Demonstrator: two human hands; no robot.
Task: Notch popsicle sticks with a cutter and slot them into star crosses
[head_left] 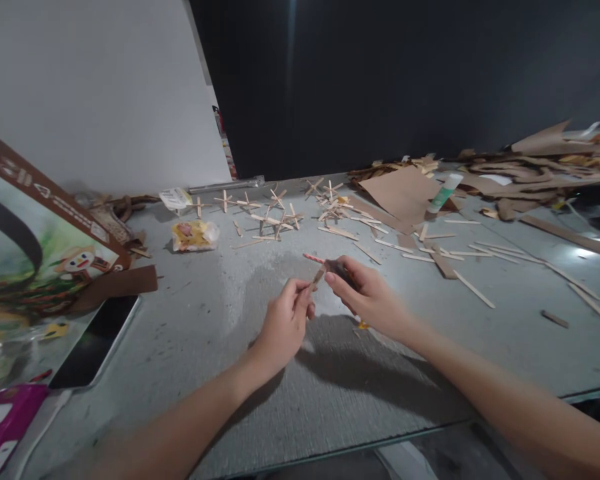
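Note:
Over the middle of the table, my left hand [286, 323] pinches a short, thin brown strip [319, 275] between thumb and fingers. Close beside it, my right hand [367, 293] is closed round a dark-handled tool [339, 270], whose exact kind I cannot make out. A thin red-and-white piece [313, 258] juts out to the left from the tool's end; whether it belongs to the tool is unclear. The strip's upper end meets or nearly meets the right fingers. A bit of yellow [363, 325] shows below my right hand.
Small star-shaped stick pieces [275, 220] stand at the back, beside a yellow packet [195, 236]. Loose sticks [474, 289], brown cardboard [400, 193] and a glue stick [445, 193] lie right. At left are a phone [96, 343], a purple device [13, 427] and a printed bag [45, 233].

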